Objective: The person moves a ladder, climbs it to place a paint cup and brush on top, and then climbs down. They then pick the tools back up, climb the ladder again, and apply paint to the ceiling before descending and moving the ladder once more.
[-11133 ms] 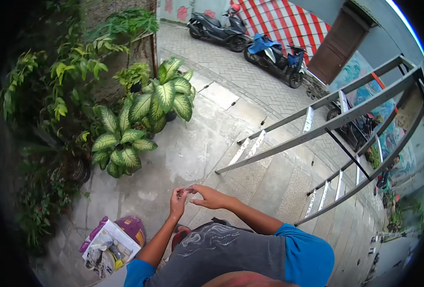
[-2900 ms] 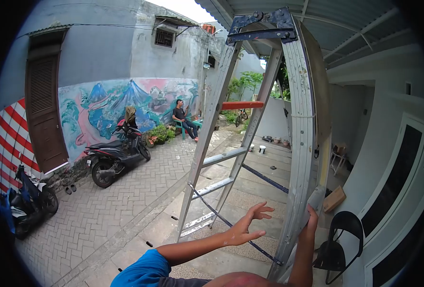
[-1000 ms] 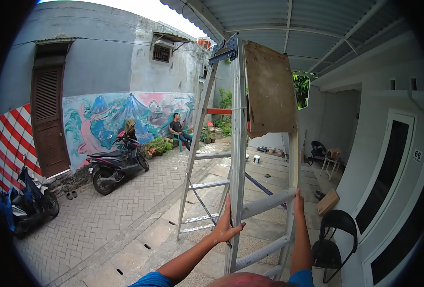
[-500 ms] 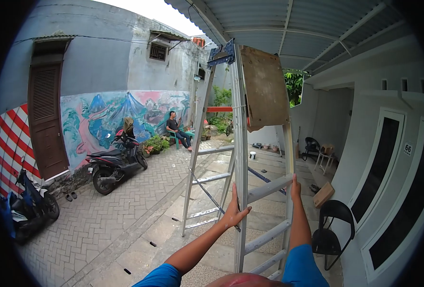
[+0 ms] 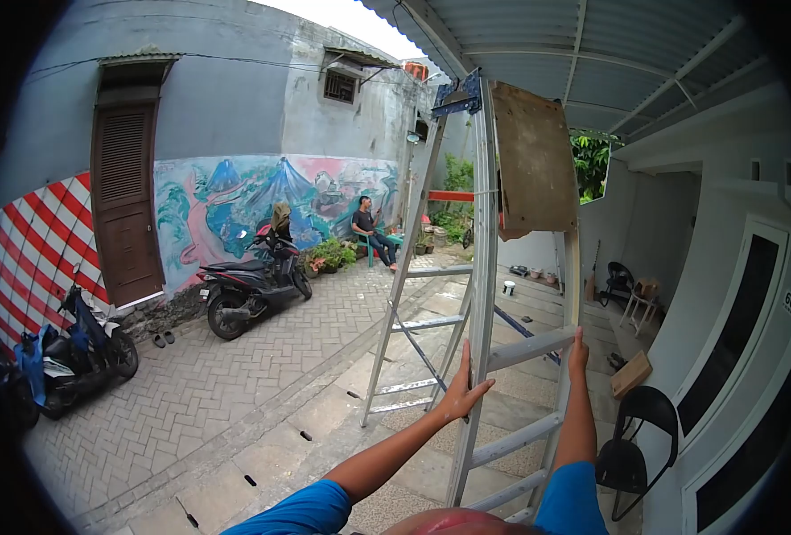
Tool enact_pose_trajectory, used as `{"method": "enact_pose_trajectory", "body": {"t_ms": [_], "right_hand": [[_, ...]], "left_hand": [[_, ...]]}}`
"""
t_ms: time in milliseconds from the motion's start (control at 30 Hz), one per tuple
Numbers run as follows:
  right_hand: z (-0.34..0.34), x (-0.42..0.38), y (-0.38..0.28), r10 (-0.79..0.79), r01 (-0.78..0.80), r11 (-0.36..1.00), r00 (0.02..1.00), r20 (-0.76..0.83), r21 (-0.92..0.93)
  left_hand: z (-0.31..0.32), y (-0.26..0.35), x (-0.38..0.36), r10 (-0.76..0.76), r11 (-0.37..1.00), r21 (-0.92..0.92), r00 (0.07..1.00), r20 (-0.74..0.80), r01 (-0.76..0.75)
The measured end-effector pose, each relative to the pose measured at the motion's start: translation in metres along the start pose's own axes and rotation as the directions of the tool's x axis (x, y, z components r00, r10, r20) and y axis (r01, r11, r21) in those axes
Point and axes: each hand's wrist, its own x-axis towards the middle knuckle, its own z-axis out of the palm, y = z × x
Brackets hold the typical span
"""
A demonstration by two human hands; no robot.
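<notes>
An aluminium stepladder (image 5: 482,259) stands spread on the paving in front of me, with blue hinge brackets at its top. My left hand (image 5: 461,392) is on its near left rail, thumb across the front and fingers up along the outer side. Around the right rail, at the height of a rung (image 5: 531,349), closes my right hand (image 5: 578,354); part of its grip is hidden behind the rail. A worn wooden board (image 5: 538,160) covers the upper part of the ladder's near side. Blue braces (image 5: 520,328) show between the legs.
Motorbikes, one dark (image 5: 253,281), stand at left before a painted wall (image 5: 235,214). A person (image 5: 373,234) sits on a green chair farther back. At right are a black chair (image 5: 638,437) and a cardboard box (image 5: 631,374). A corrugated roof (image 5: 627,40) hangs overhead.
My view has turned left, so the ladder and the surroundings sit farther right in the picture. Both hands keep their places on the ladder rails.
</notes>
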Motion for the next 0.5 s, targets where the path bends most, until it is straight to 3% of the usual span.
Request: {"method": "enact_pose_trajectory", "body": {"t_ms": [467,500], "right_hand": [[-0.002,-0.014,-0.002,-0.077,0.063,0.995,0.982,0.173,0.081],[-0.002,-0.018,-0.004,-0.066,0.052,0.995,0.98,0.186,0.081]], "left_hand": [[0.024,-0.001,-0.016,-0.112,0.993,0.006,0.967,-0.229,0.116],[0.025,-0.001,-0.017,-0.064,0.984,0.14,0.959,-0.275,0.106]]}}
